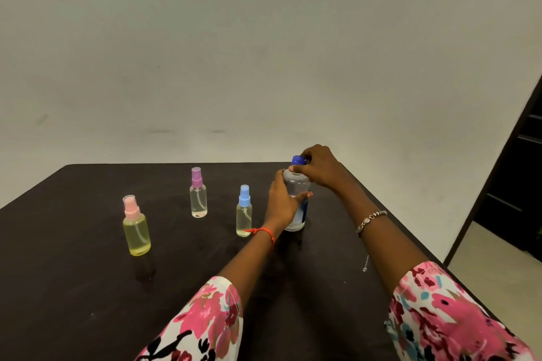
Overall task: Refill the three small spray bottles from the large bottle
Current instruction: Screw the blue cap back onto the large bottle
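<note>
Table [73, 287] is dark, with its near edge cut off by the frame. Pink-capped spray bottle [136, 227] is far left, upright, with yellowish liquid up to the shoulder. Purple-capped spray bottle [198, 193] stands further back, upright and clear; level hard to read. Blue-capped spray bottle [244, 211] is upright, just left of the left wrist. Red thread [262, 231] on that wrist crosses its base. Left hand [283, 202] has fingers curled round the large bottle [296, 184] at mid-body, hiding most of the label. The bottle stands on the table, right of centre. Right hand [319, 168] is on top, fingertips pinching the blue cap [298, 160]. Cap is half hidden; can't tell if it's loosened. Bracelet [371, 218] is on the right wrist. Floral sleeves [454, 316] are cut off at the bottom.
</note>
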Demonstrator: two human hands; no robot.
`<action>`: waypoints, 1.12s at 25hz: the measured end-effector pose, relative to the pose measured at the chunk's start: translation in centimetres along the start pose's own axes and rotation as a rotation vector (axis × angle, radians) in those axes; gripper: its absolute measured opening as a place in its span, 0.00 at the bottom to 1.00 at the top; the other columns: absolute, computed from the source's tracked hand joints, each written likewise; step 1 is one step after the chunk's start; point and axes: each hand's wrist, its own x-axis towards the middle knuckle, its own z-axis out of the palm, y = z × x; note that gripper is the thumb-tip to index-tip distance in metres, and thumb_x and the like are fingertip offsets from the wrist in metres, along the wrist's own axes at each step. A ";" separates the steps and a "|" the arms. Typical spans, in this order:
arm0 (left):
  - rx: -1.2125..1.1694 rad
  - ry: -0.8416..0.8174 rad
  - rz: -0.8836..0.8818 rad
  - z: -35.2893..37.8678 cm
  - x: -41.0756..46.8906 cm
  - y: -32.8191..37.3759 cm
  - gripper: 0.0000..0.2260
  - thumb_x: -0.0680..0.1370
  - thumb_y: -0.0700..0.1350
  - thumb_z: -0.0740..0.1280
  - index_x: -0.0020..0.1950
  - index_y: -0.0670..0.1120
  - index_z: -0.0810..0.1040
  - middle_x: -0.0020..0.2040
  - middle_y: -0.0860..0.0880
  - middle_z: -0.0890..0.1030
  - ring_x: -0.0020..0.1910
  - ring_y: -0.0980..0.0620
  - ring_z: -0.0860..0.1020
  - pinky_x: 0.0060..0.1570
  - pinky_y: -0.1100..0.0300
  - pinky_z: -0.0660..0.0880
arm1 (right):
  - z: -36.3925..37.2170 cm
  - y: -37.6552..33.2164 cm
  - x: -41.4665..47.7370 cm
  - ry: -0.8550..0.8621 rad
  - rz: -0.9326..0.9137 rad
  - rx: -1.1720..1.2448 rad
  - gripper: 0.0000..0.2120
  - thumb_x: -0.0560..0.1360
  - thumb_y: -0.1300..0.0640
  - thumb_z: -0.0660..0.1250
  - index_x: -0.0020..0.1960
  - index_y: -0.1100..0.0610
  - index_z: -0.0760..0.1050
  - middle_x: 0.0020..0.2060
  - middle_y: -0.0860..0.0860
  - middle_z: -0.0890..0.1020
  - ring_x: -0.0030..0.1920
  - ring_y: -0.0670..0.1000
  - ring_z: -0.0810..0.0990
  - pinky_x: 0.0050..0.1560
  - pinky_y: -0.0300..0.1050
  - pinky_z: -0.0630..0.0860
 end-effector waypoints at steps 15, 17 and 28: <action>0.011 -0.025 -0.018 0.0 0.2 -0.4 0.32 0.71 0.44 0.72 0.71 0.45 0.60 0.69 0.43 0.69 0.68 0.45 0.68 0.65 0.54 0.67 | -0.6 -0.3 0.3 0.003 -0.078 0.076 0.13 0.69 0.61 0.71 0.52 0.65 0.79 0.51 0.61 0.82 0.43 0.48 0.75 0.36 0.29 0.67; -0.004 -0.019 -0.018 0.1 0.2 -0.5 0.33 0.71 0.44 0.72 0.71 0.45 0.60 0.69 0.43 0.69 0.68 0.45 0.68 0.65 0.55 0.67 | -0.2 -0.2 0.3 0.057 -0.068 0.086 0.14 0.68 0.59 0.73 0.50 0.66 0.79 0.48 0.61 0.82 0.42 0.49 0.75 0.36 0.29 0.67; 0.006 -0.044 -0.022 0.1 0.2 -0.6 0.33 0.71 0.44 0.71 0.71 0.44 0.59 0.70 0.43 0.67 0.69 0.44 0.67 0.67 0.52 0.67 | -1.1 1.3 -0.1 -0.158 -0.166 0.165 0.21 0.73 0.64 0.66 0.65 0.54 0.71 0.60 0.50 0.76 0.48 0.49 0.76 0.48 0.38 0.75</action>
